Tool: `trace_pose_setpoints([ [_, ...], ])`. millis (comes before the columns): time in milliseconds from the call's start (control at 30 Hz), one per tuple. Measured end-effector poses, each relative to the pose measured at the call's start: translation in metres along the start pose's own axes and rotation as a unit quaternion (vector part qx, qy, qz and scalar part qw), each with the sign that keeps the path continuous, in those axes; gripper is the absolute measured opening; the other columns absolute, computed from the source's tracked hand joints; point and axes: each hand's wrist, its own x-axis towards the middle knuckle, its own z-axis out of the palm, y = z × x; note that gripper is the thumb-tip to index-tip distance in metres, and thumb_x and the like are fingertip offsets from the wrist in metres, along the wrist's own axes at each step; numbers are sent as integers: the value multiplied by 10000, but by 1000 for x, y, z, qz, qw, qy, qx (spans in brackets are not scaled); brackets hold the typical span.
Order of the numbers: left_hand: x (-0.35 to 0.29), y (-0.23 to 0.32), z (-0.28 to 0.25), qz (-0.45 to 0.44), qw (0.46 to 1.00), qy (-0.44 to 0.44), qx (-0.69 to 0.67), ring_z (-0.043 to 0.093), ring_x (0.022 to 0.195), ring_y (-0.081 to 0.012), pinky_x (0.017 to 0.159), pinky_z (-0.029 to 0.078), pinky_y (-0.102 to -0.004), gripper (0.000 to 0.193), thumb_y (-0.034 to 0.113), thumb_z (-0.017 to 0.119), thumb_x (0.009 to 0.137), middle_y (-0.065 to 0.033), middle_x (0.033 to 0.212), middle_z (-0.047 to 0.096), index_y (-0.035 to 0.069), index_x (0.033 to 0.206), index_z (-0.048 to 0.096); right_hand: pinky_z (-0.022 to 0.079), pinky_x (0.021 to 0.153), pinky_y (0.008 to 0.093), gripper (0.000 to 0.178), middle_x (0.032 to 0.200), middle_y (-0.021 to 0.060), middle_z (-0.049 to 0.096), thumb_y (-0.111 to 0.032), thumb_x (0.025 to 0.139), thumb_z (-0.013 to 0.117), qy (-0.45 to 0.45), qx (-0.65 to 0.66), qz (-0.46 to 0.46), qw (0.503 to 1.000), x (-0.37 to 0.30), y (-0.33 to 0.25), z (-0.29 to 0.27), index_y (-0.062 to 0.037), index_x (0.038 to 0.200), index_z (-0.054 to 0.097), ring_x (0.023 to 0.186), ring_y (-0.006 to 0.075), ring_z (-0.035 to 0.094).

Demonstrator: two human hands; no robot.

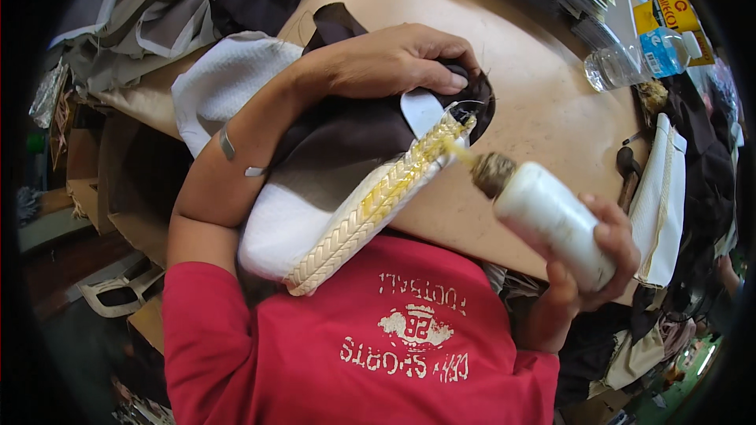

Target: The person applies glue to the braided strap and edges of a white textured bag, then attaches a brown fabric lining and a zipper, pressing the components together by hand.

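Though upside down, white shirt lettering [416, 330] near braided strip [370, 203].

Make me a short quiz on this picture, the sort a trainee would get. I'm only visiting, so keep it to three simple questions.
1. Multiple choice: which hand holds the white bottle? a) left b) right c) both
2. True or false: the left hand touches the dark fabric.
3. Fill in the colour: the braided strip is smeared with something ____.

Key: 1. b, the right hand. 2. True. 3. Yellow.
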Motion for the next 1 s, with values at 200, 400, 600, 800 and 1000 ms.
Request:
trace_pose_setpoints([
  [200, 2, -2, -2, -9, 1000, -3, -8, 455, 835, -48, 749, 372, -192, 270, 145, 504, 800, 0, 915, 522, 15, 1036, 485, 482, 641, 337, 406, 843, 206, 552, -138, 581, 697, -31, 40, 13, 999, 7, 6, -2, -40, 896, 461, 735, 258, 576],
  [400, -6, 9, -4, -5, 999, 32, -25, 443, 798, -52, 718, 363, -187, 237, 117, 492, 801, 0, 867, 513, 13, 1014, 490, 460, 700, 344, 411, 884, 169, 544, -96, 573, 690, 11, 216, 106, 971, 11, 18, 0, -16, 922, 488, 798, 243, 559],
  [600, -14, 24, -9, 44, 994, 77, -70, 453, 780, -43, 709, 374, -179, 201, 71, 464, 818, 1, 868, 519, -1, 1004, 485, 459, 599, 237, 451, 995, 105, 482, -120, 638, 652, 153, 408, 327, 839, 9, 54, -12, -70, 1005, 396, 815, 169, 518],
  [800, -25, 39, -15, 103, 985, 128, -53, 459, 779, -45, 696, 374, -174, 203, 31, 459, 802, -1, 874, 524, 7, 1001, 492, 455, 685, 291, 419, 1032, 104, 470, -12, 660, 620, 122, 182, 302, 928, -19, 98, -18, -65, 1009, 393, 883, 216, 504],
  [1000, -44, 69, -34, 170, 961, 206, -66, 479, 788, -48, 713, 380, -164, 185, 6, 443, 779, -8, 868, 534, -9, 952, 509, 389, 827, 370, 480, 1137, 146, 432, -55, 643, 659, -58, -285, 102, 951, 2, 72, -11, -40, 1046, 398, 983, 310, 465],
])
